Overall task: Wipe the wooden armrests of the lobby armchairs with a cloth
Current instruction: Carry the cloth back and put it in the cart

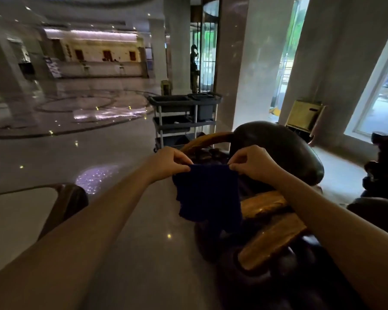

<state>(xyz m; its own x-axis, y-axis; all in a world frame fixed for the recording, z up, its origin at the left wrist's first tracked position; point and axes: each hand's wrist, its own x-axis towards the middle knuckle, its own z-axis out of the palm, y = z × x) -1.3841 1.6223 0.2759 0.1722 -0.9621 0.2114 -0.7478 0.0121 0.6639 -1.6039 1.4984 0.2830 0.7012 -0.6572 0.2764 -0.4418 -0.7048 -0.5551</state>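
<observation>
A dark blue cloth hangs in the air, stretched between my two hands. My left hand pinches its upper left corner and my right hand pinches its upper right corner. Below and behind the cloth stands a dark armchair with a rounded back. Its near wooden armrest shows as golden-brown wood low right of the cloth, and its far wooden armrest curves just above my hands. The cloth hides part of the seat.
A grey cleaning cart with bins stands behind the armchair. A low table edge sits at the left. Another dark chair is at the right by a window. Polished lobby floor spreads to the left; pillars rise behind.
</observation>
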